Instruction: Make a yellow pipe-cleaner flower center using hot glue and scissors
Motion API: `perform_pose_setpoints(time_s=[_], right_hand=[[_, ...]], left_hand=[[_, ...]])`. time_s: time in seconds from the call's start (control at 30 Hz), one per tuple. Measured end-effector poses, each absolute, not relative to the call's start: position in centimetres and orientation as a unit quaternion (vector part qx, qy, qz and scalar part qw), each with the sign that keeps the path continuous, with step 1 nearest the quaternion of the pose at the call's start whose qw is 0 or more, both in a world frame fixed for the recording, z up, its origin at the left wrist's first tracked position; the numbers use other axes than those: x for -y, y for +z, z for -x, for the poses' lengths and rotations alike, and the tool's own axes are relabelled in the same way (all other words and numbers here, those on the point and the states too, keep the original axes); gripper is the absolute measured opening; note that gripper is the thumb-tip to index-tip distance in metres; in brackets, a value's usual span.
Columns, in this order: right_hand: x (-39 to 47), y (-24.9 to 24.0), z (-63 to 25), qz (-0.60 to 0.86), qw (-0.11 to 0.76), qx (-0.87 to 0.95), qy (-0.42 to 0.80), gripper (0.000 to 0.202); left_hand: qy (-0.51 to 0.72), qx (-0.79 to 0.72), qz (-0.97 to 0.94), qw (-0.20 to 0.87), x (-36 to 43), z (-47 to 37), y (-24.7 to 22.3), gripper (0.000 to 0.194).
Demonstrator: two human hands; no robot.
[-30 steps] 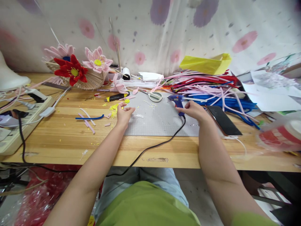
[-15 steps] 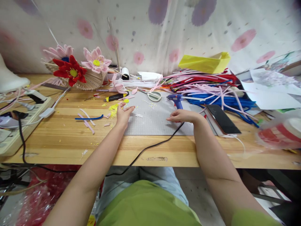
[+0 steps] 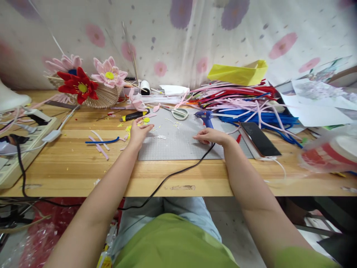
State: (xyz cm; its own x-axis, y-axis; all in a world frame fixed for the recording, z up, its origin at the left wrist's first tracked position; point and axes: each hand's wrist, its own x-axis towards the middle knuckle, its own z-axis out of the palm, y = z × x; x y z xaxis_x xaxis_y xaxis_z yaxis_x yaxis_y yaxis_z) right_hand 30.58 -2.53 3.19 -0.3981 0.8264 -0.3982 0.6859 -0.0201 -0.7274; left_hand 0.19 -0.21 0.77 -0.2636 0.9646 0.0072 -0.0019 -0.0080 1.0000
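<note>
Both hands over the grey mat (image 3: 173,149); blue glue gun (image 3: 205,117) lies on its right part.
Left hand (image 3: 141,131) is at the mat's left edge, fingers partly curled; can't tell if it pinches anything. Right hand (image 3: 209,137) is over the mat's right half, just in front of the gun, fingers loosely bent, handle partly hidden behind it; can't tell if it has hold of anything. White bits (image 3: 160,137) lie on the mat between hands, scissors (image 3: 180,114) at its far side, phone (image 3: 260,139) at its right edge.
</note>
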Motion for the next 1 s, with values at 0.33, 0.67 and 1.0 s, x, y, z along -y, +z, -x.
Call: perform_pose_setpoints(time_s=[0.33, 0.67, 1.0], right_hand=[[2.4, 2.8, -30.8, 0.537, 0.086, 0.695, 0.470, 0.056], [2.5, 3.0, -30.4, 0.538, 0.081, 0.698, 0.466, 0.058], [2.4, 2.9, -30.3, 0.543, 0.079, 0.693, 0.468, 0.058]], left_hand=[[0.189, -0.672, -0.693, 0.182, -2.9, -1.4, 4.7, 0.079], [0.149, -0.679, -0.695, 0.185, -4.2, -1.3, 4.4, 0.068], [0.295, -0.575, -0.724, 0.242, -3.3, -0.8, 2.4, 0.074]])
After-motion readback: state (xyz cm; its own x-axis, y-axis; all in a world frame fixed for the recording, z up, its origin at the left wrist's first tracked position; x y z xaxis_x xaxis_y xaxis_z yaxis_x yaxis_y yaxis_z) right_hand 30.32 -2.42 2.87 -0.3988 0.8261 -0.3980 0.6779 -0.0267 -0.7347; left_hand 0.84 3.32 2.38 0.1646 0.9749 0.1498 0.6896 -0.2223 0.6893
